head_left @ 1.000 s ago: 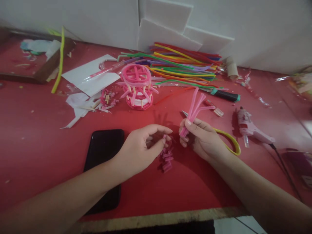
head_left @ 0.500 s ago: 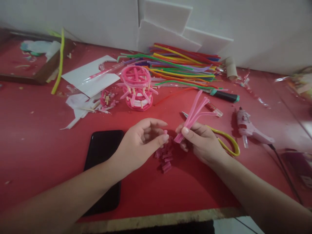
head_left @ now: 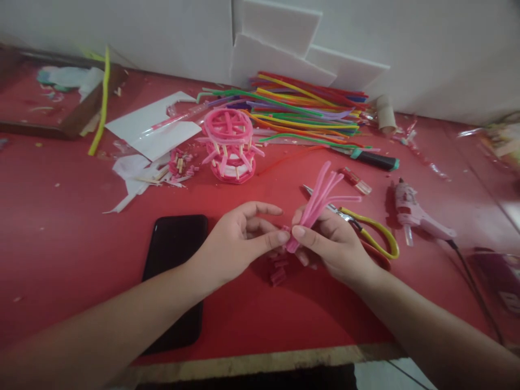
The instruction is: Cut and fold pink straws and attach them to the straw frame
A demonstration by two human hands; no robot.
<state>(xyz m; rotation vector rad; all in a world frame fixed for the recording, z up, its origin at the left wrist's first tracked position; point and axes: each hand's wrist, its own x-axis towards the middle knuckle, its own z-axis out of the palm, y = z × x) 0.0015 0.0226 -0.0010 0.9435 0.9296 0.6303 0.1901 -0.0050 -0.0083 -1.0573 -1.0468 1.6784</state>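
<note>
My right hand [head_left: 331, 238] is closed round a bundle of pink pipe cleaners [head_left: 319, 200], whose loose ends fan out up and to the right. Beside the bundle's lower end, my left hand [head_left: 247, 235] pinches a short pink pipe cleaner piece between thumb and fingers; it is mostly hidden. Under the hands lies a small pile of short cut pink pieces [head_left: 278, 276], partly covered by them. Pliers with yellow handles [head_left: 385, 235] rest just behind my right hand. A pink pipe cleaner structure with small wooden sticks [head_left: 229, 143] stands beyond my left hand.
Left of centre lies a black phone [head_left: 174, 292], partly under my left forearm. Many coloured pipe cleaners [head_left: 304, 111] are heaped at the back. A pink glue gun [head_left: 418, 211] and a utility knife [head_left: 374, 158] lie to the right. White paper [head_left: 150, 127] and scraps are at left.
My right hand has lowered the pink bundle slightly and brought it against my left fingertips. My left hand has shifted a little right and down, closing the gap.
</note>
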